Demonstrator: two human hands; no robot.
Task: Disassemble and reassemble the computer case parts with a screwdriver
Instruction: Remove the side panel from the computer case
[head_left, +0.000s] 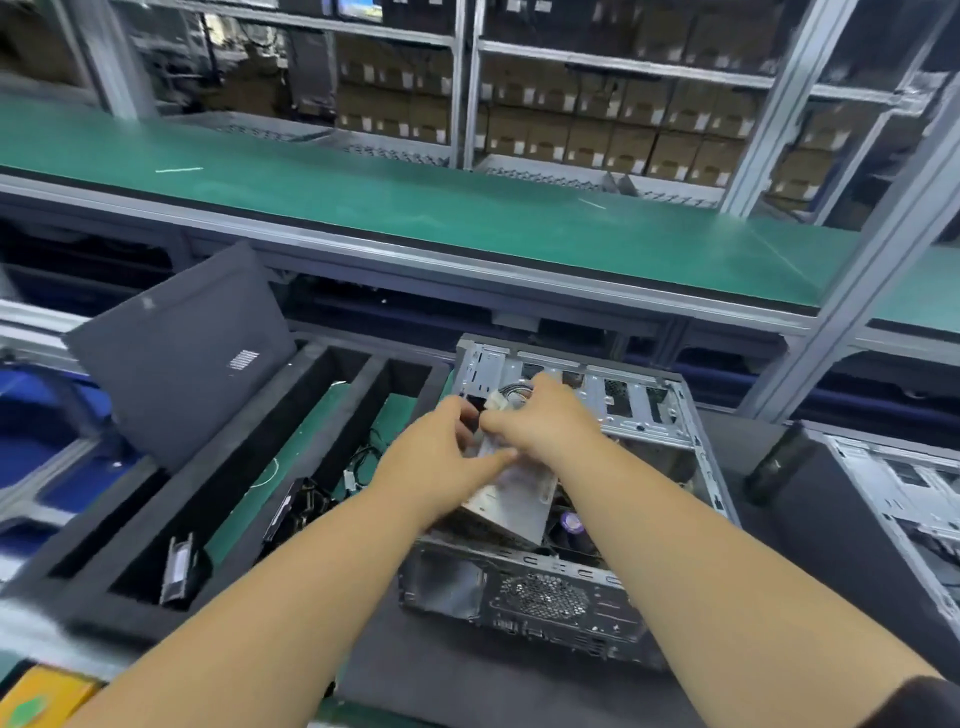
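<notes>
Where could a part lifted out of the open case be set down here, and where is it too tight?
Free: the green conveyor belt beyond the rail, and the dark mat in front of the computer case. The black foam tray has bare slots at its far end; cables and parts fill the near end. Crowded: inside the case, where left hand and right hand work around the metal box.

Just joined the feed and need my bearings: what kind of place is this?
Most likely a computer assembly or repair line in a factory. A long green conveyor belt runs past the bench, shelves of cardboard boxes stand behind it, and an opened computer case lies on the bench.
</notes>
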